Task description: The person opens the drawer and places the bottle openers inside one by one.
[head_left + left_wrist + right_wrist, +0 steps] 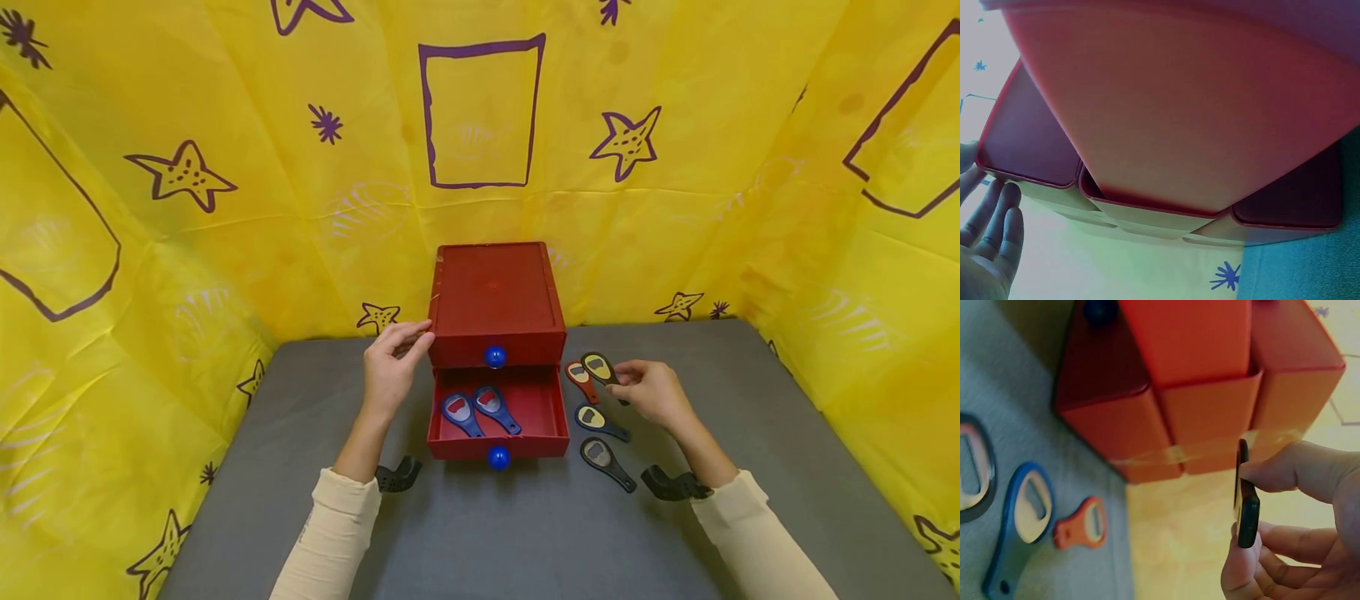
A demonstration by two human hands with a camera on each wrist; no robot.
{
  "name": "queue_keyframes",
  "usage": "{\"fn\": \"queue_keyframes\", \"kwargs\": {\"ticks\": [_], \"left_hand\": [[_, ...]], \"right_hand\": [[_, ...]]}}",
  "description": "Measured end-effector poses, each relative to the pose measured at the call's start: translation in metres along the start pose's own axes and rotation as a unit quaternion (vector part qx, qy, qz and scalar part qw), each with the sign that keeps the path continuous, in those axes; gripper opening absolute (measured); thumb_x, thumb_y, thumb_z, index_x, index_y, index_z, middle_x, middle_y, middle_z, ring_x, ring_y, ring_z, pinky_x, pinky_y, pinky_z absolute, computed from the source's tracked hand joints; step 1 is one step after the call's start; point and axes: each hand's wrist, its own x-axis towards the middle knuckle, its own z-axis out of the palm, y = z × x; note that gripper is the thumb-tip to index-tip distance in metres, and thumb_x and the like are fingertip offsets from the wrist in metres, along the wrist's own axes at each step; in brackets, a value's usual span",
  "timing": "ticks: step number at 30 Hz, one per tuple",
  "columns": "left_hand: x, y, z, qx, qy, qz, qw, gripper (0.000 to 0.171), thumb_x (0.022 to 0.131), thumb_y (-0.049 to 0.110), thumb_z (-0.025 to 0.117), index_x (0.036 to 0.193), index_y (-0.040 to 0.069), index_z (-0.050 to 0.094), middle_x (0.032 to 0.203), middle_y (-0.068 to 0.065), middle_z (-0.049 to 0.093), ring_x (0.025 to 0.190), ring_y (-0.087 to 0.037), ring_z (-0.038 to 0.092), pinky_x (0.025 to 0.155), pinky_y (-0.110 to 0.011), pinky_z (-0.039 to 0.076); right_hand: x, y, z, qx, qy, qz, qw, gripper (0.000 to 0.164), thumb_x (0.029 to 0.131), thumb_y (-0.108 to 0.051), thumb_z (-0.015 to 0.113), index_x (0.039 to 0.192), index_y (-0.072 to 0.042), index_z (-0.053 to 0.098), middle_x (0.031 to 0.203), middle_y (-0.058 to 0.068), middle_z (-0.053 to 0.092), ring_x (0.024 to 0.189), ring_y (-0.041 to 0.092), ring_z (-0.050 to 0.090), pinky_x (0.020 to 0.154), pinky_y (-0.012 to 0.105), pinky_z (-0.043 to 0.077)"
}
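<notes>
A red drawer cabinet [495,287] stands at the back of the table, its middle drawer [543,392] pulled out. My left hand [390,367] touches the cabinet's upper left side with its fingertips, fingers nearly straight in the left wrist view. Two blue bottle openers with red centres [491,402] lie inside the open drawer. Right of the cabinet, my right hand [654,392] pinches a black bottle opener with a yellow face [597,367] between thumb and fingers. The right wrist view shows this black opener [1248,515] edge-on, held above the table.
On the table below my right hand lie a red bottle opener [580,377], a blue one with a yellow face [600,420] and a black one with a grey face [597,452]. Blue knobs [498,457] stick out from the drawer fronts. A yellow patterned cloth [360,275] hangs behind.
</notes>
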Motion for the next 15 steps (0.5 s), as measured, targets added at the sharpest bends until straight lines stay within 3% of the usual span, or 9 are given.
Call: {"fn": "queue_keyframes", "kwargs": {"ticks": [12, 15], "left_hand": [[0.001, -0.002, 0.0, -0.013, -0.009, -0.004, 0.9999, 0.025, 0.088, 0.003, 0.07, 0.109, -0.009, 0.07, 0.105, -0.027, 0.064, 0.083, 0.001, 0.06, 0.077, -0.009, 0.051], [0.002, -0.014, 0.001, -0.023, -0.009, -0.013, 0.9996, 0.025, 0.088, 0.006, 0.07, 0.109, -0.007, 0.071, 0.107, -0.025, 0.064, 0.083, 0.0, 0.061, 0.077, -0.01, 0.051]], "right_hand": [[-0.012, -0.029, -0.007, 0.011, -0.026, -0.031, 0.999, 0.034, 0.08, -0.012, 0.075, 0.108, 0.007, 0.069, 0.085, 0.014, 0.07, 0.075, 0.016, 0.063, 0.062, 0.024, 0.05], [-0.014, -0.034, -0.007, 0.018, -0.042, -0.032, 0.998, 0.034, 0.079, -0.01, 0.075, 0.108, 0.007, 0.069, 0.085, 0.013, 0.069, 0.074, 0.016, 0.062, 0.061, 0.022, 0.05]]}}
